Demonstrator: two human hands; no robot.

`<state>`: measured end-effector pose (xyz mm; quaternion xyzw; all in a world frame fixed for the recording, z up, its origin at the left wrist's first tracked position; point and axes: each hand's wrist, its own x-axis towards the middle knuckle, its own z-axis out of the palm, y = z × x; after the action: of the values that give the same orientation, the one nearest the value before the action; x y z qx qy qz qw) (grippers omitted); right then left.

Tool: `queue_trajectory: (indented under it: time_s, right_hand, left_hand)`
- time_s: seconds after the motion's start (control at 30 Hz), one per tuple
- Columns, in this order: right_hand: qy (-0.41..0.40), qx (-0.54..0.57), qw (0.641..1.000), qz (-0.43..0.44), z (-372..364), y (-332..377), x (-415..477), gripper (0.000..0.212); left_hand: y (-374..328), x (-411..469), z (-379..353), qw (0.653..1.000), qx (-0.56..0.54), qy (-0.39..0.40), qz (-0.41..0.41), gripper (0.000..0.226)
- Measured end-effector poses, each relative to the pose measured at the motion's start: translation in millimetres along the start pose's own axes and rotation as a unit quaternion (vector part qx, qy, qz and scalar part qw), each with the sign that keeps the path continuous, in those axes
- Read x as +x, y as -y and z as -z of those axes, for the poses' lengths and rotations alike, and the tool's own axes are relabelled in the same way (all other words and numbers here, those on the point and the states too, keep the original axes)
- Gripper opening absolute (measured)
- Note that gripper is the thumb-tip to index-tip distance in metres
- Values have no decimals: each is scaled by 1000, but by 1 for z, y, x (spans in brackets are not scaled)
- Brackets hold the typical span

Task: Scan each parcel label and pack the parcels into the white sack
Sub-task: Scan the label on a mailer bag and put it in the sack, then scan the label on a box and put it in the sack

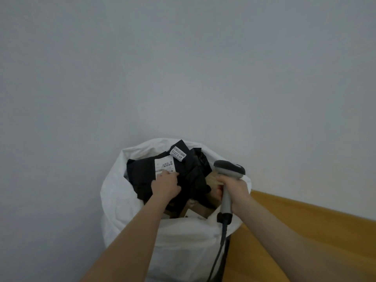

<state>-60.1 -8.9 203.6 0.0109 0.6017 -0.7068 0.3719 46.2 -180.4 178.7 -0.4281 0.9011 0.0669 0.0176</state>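
Note:
The white sack (122, 192) stands open against the wall, filled with black parcels and brown cardboard boxes (198, 209). On top lies a black parcel (142, 169) with a white label (163, 165). My left hand (165, 185) rests on this parcel, fingers curled at the label's lower edge. Behind it sits another black parcel (193, 159) with a numbered label (178, 153). My right hand (234, 190) grips the grey barcode scanner (228, 170) by its handle over the sack's right rim, its head pointing left. The scanner cable (217, 255) hangs down.
A plain grey wall (183, 68) fills the upper view behind the sack. A yellow-brown wooden surface (284, 231) runs along the right, touching the sack's right side.

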Motion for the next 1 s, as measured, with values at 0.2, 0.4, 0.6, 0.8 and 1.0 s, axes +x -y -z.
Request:
queue_trajectory:
  time_s: [0.2, 0.4, 0.6, 0.8, 1.0]
  right_hand:
    - [-20, 85, 994, -69, 61, 3, -11, 18]
    - [1, 62, 981, -186, 161, -16, -37, 22]
    - [-10, -8, 976, -219, 326, -24, -67, 28]
    - [-90, -34, 975, -202, 489, -15, -106, 29]
    - [-191, -22, 968, -160, 585, -4, -138, 16]
  left_hand:
    - [-73, 6, 15, 979, -77, -165, -95, 45]
    - [-191, -32, -11, 966, -88, -127, -207, 40]
    - [-326, -111, -79, 973, -32, 0, -230, 43]
    - [-462, -200, -138, 964, -32, 111, -239, 47]
    - [-555, -254, -163, 941, -28, 139, -308, 47]
